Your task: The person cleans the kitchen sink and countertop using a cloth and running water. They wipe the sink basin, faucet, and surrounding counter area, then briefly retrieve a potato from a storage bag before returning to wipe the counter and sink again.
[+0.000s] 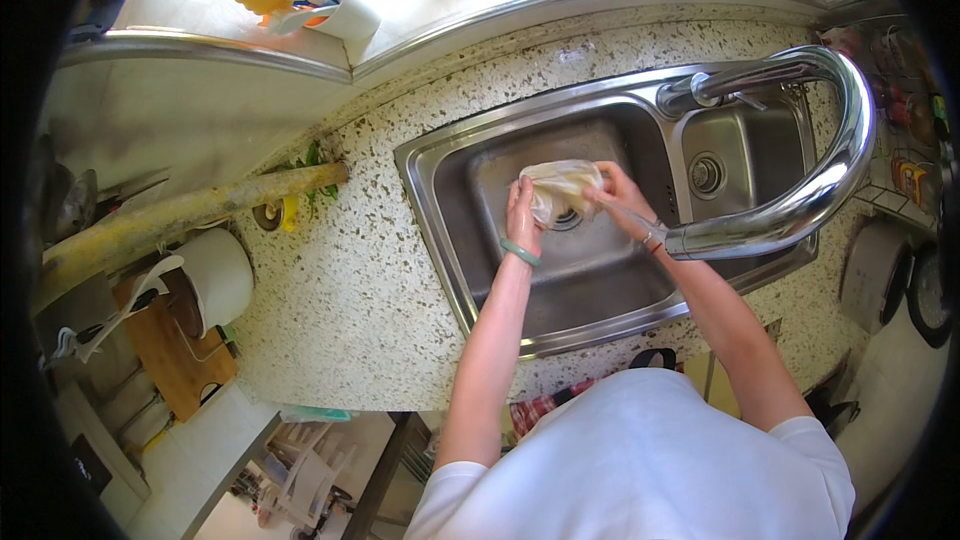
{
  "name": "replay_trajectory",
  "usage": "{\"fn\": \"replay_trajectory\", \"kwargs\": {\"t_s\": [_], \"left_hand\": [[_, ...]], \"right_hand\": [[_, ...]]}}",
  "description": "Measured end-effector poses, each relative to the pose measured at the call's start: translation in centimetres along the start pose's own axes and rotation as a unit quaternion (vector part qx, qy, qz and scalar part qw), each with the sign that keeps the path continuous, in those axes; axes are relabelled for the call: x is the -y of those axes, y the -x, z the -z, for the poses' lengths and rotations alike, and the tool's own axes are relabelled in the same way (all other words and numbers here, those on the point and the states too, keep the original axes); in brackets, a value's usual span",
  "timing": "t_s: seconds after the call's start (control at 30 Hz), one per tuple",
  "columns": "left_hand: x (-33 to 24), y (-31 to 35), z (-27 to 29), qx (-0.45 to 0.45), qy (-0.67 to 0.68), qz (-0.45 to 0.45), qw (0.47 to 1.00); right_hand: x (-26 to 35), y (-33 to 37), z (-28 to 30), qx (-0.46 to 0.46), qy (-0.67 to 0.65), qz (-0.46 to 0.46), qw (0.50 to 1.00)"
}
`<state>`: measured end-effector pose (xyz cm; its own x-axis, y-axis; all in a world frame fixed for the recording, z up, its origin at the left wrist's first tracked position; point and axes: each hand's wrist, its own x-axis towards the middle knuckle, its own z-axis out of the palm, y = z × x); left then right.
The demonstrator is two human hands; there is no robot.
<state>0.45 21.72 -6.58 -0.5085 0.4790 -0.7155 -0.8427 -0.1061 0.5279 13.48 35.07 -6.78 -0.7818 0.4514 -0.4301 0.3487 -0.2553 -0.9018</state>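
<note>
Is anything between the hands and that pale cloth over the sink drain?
No. The left hand and right hand both already grip the pale crumpled cloth directly, above the steel sink basin. The curved chrome faucet spout crosses above the right wrist only.

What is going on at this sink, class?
A person stands at a steel sink set in a speckled counter. Both hands hold a pale cloth over the drain of the large basin: the left hand grips its left side, the right hand its right side. The curved tap reaches over the right forearm. I cannot tell if water is running.
</note>
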Motion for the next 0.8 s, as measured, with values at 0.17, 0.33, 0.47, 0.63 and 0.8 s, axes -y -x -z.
{"fn": "replay_trajectory", "kwargs": {"t_s": [0.17,0.33,0.47,0.63,0.8], "left_hand": [[3.5,-3.2,1.8,0.011,-0.038,0.105,0.994],[5.2,0.1,-3.9,-0.115,-0.104,0.071,0.985],[5.0,-0.9,-1.5,-0.066,-0.1,0.076,0.99],[6.1,-2.1,-0.7,-0.056,-0.051,0.09,0.993],[5.8,-0.2,-2.5,-0.076,-0.054,0.078,0.993]], "right_hand": [[4.0,2.2,-7.0,-0.052,0.248,0.166,0.953],[1.1,-2.0,-3.7,-0.161,0.216,0.042,0.962],[1.3,-0.4,-6.1,-0.16,0.31,0.106,0.931],[0.5,-1.5,-6.5,-0.155,0.414,0.141,0.886],[0.2,-2.8,-3.9,-0.188,0.381,0.064,0.903]]}}
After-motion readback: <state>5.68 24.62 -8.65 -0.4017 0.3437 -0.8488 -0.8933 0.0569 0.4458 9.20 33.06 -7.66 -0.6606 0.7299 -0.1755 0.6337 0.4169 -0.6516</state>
